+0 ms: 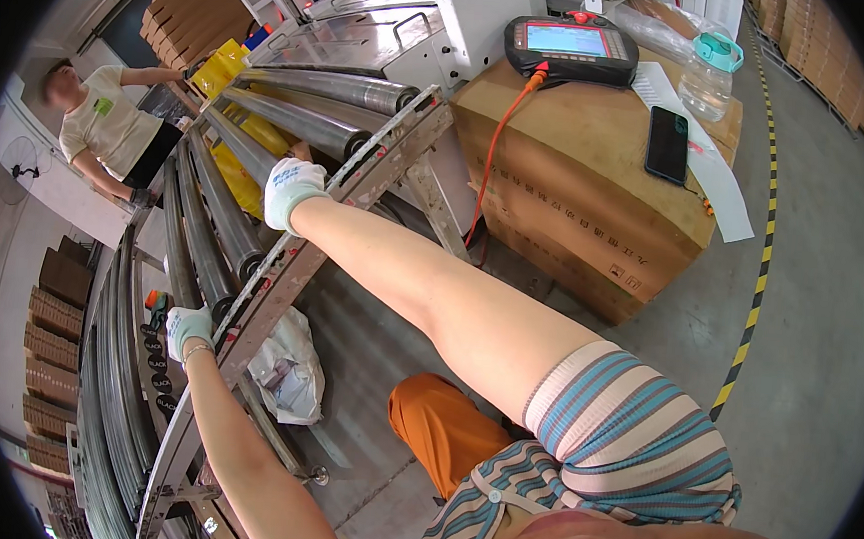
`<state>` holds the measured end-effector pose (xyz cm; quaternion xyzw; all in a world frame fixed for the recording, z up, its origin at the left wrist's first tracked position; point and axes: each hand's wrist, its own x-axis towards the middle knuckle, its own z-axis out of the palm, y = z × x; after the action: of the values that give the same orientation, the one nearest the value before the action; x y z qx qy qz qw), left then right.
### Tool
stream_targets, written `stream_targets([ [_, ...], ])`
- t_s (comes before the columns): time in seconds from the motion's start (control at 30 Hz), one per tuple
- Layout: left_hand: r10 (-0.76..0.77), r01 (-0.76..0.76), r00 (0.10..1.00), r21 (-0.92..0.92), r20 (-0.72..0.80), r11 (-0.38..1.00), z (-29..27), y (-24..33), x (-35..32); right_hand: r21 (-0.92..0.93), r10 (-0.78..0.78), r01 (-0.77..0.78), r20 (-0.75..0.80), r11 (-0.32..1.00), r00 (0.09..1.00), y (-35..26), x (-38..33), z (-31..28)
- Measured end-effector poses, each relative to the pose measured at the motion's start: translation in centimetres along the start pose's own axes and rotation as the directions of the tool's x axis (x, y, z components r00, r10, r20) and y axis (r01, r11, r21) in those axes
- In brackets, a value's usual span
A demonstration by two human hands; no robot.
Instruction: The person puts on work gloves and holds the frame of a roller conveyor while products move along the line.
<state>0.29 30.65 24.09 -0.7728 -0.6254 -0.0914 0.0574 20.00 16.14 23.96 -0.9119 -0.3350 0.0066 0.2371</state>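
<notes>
Both my hands wear white gloves and lie along the near side of a roller conveyor. My right hand is bent over the conveyor frame by a roller's end; its bare fingertips just show on the far side. Lower and to the left, my left hand is closed over the same frame, its fingers partly hidden. Beside it is a small orange and black object whose kind I cannot make out. A strip of round black tags hangs just below. Metal rollers stretch away from my hands.
A person in a light shirt stands across the conveyor, reaching toward yellow material. At right, a large carton bears a control pendant, a phone and a water bottle. An orange cable hangs down. A white bag lies below the frame.
</notes>
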Motion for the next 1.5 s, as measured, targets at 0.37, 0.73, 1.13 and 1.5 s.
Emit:
stream_targets([
  [0.37,0.0,0.0,1.0,-0.008,-0.004,1.0,-0.4,0.3,-0.5,0.034,-0.024,0.021,0.074,0.999,0.997,0.4,0.0,-0.6],
  [0.73,0.006,-0.006,1.0,-0.003,-0.007,1.0,-0.2,0.1,-0.4,0.027,-0.002,0.002,0.0,1.0,1.0,0.2,-0.3,-0.2],
  [1.13,0.048,-0.05,0.997,-0.025,-0.053,0.998,0.1,-2.6,0.4,0.068,-0.118,0.114,0.059,0.991,0.991,-1.4,-1.5,-0.9],
  [1.5,-0.055,0.06,0.996,-0.078,0.069,0.995,-0.7,-1.1,-0.2,0.077,-0.018,0.01,0.104,0.997,0.994,-0.8,-1.1,-1.3],
])
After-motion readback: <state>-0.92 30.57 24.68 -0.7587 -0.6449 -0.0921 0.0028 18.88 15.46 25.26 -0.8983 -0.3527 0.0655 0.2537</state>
